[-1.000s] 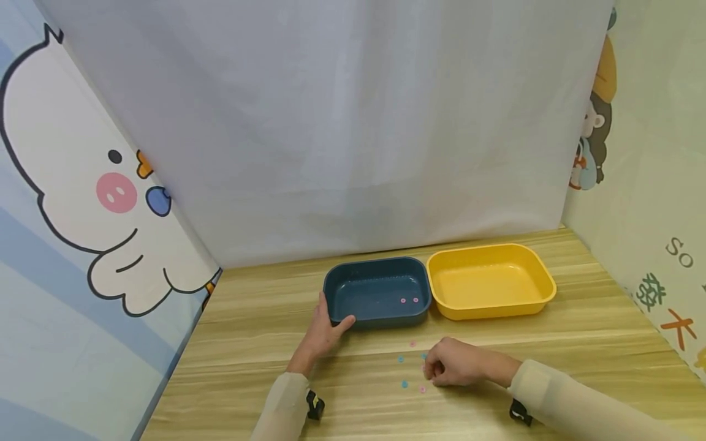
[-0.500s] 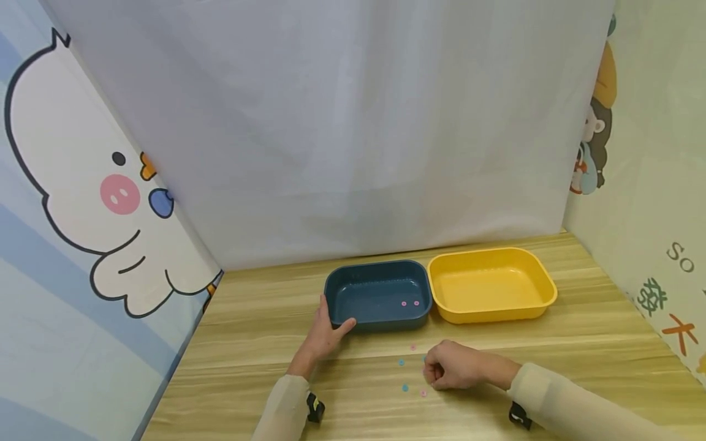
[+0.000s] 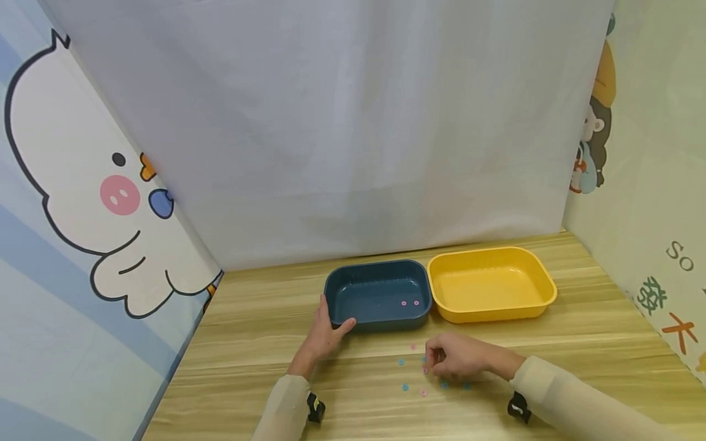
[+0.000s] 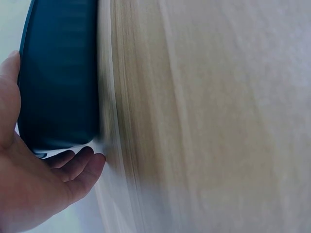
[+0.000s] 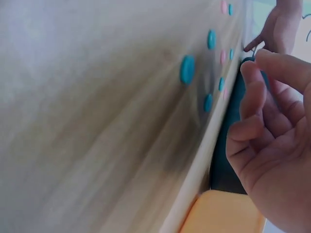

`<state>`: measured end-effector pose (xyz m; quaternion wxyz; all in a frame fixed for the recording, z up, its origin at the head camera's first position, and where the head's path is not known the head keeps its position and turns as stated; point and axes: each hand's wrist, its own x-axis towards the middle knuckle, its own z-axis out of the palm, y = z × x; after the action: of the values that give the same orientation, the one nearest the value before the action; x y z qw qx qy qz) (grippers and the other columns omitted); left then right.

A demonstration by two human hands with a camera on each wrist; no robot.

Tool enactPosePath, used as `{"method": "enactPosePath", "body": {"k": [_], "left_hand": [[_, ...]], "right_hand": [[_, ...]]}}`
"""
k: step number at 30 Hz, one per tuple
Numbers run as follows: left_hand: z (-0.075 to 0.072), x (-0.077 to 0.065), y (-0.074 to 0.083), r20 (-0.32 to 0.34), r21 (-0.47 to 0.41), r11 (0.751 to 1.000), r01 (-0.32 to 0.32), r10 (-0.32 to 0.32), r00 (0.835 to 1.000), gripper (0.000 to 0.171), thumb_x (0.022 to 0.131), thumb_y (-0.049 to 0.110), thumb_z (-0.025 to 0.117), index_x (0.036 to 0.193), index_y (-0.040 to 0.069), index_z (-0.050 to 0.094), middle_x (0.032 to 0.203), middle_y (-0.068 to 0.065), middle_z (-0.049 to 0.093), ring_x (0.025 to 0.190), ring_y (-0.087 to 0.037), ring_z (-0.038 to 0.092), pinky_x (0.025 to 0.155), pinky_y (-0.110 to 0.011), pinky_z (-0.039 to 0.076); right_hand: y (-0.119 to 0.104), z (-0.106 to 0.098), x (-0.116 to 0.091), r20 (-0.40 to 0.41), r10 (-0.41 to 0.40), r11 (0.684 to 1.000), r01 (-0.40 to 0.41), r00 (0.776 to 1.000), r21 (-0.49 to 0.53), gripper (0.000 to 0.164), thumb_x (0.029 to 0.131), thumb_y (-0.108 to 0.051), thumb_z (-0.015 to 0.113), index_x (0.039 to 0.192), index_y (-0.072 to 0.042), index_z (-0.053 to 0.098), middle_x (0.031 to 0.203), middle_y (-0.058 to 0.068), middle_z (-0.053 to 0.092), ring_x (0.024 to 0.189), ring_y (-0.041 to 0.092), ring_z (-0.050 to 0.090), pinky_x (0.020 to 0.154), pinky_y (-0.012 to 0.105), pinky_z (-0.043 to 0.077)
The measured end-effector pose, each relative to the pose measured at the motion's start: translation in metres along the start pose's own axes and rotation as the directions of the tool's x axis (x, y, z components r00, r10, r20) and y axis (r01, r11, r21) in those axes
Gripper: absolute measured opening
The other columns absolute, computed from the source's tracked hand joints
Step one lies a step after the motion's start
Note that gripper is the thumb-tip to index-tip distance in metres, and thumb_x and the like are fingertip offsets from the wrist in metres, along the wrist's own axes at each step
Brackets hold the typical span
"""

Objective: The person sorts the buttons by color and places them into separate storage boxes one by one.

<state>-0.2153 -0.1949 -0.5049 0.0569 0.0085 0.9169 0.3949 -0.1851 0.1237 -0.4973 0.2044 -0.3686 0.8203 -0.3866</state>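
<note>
My left hand rests at the left front corner of the dark blue tray, thumb over its front side and fingers along its left end. In the left wrist view, the fingers curve under the tray's corner. My right hand hovers low over small pink and blue buttons scattered on the table. Its thumb and index fingertips meet, the other fingers curled; I cannot tell whether a button sits in the pinch. By the fingertips lies a pink button; a blue button shows nearest in the right wrist view.
Inside the blue tray are two pink buttons. A yellow tray stands against its right end. Behind both trays hangs a white curtain. Printed panels flank the wood-grain table on either side.
My right hand has risen slightly and shifted up in the head view, uncovering blue buttons below it and the pink one by its fingertips. My left hand stays at the tray.
</note>
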Motion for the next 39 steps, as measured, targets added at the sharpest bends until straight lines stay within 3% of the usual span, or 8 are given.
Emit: {"method": "enactPosePath", "body": {"k": [6, 13, 22, 28, 33, 39], "left_hand": [[0.0, 0.0, 0.0, 0.0, 0.002, 1.0, -0.003, 0.003, 1.0, 0.098, 0.092, 0.044, 0.06, 0.15, 0.001, -0.006, 0.153, -0.028, 0.007, 0.139, -0.042, 0.015, 0.107, -0.056, 0.02], [0.0, 0.001, -0.001, -0.005, 0.0, 1.0, -0.021, 0.021, 1.0, 0.097, 0.092, 0.042, 0.06, 0.15, -0.001, -0.005, 0.152, -0.029, 0.007, 0.138, -0.042, 0.015, 0.108, -0.055, 0.02], [0.001, 0.0, -0.001, -0.002, 0.007, 1.0, -0.01, 0.01, 1.0, 0.097, 0.092, 0.043, 0.059, 0.15, 0.002, -0.006, 0.153, -0.028, 0.007, 0.139, -0.042, 0.014, 0.108, -0.055, 0.02], [0.001, 0.001, -0.003, -0.006, 0.005, 1.0, -0.012, 0.012, 1.0, 0.097, 0.092, 0.042, 0.06, 0.15, 0.001, -0.006, 0.152, -0.03, 0.007, 0.138, -0.043, 0.015, 0.107, -0.056, 0.02], [0.001, 0.002, -0.004, -0.006, 0.006, 1.0, -0.014, 0.014, 1.0, 0.098, 0.092, 0.043, 0.06, 0.15, 0.0, -0.007, 0.152, -0.03, 0.007, 0.138, -0.043, 0.016, 0.107, -0.056, 0.021], [0.0, 0.001, -0.003, -0.014, 0.009, 1.0, -0.014, 0.014, 1.0, 0.098, 0.091, 0.043, 0.06, 0.15, 0.001, -0.006, 0.152, -0.028, 0.007, 0.139, -0.041, 0.015, 0.108, -0.054, 0.02]], "right_hand": [[0.002, -0.012, 0.001, -0.084, -0.055, 0.998, 0.053, 0.995, -0.025, 0.014, 0.084, -0.007, 0.07, 0.077, -0.015, 0.061, 0.071, -0.011, 0.056, 0.063, 0.002, 0.051, 0.059, 0.023, 0.048], [0.0, -0.024, 0.003, -0.165, -0.041, 0.999, 0.036, 0.985, -0.037, 0.008, 0.085, -0.004, 0.068, 0.082, -0.01, 0.065, 0.075, -0.009, 0.059, 0.068, 0.006, 0.055, 0.063, 0.024, 0.05], [0.0, -0.037, 0.008, -0.21, -0.032, 0.999, 0.025, 0.977, -0.033, 0.003, 0.086, -0.008, 0.069, 0.086, -0.005, 0.067, 0.077, -0.008, 0.063, 0.069, 0.007, 0.057, 0.066, 0.025, 0.051], [0.0, -0.044, 0.011, -0.251, -0.019, 1.0, 0.014, 0.968, -0.023, 0.006, 0.088, -0.01, 0.067, 0.09, -0.004, 0.068, 0.081, 0.002, 0.067, 0.071, 0.011, 0.06, 0.066, 0.024, 0.051], [-0.003, -0.049, 0.016, -0.318, 0.021, 1.0, -0.015, 0.948, 0.021, 0.011, 0.089, -0.009, 0.066, 0.095, 0.0, 0.068, 0.082, 0.011, 0.067, 0.069, 0.021, 0.061, 0.062, 0.025, 0.05], [-0.004, -0.055, 0.023, -0.389, 0.057, 0.998, -0.05, 0.92, 0.027, 0.01, 0.089, -0.007, 0.065, 0.095, 0.001, 0.067, 0.08, 0.009, 0.065, 0.066, 0.016, 0.057, 0.06, 0.025, 0.049]]}}
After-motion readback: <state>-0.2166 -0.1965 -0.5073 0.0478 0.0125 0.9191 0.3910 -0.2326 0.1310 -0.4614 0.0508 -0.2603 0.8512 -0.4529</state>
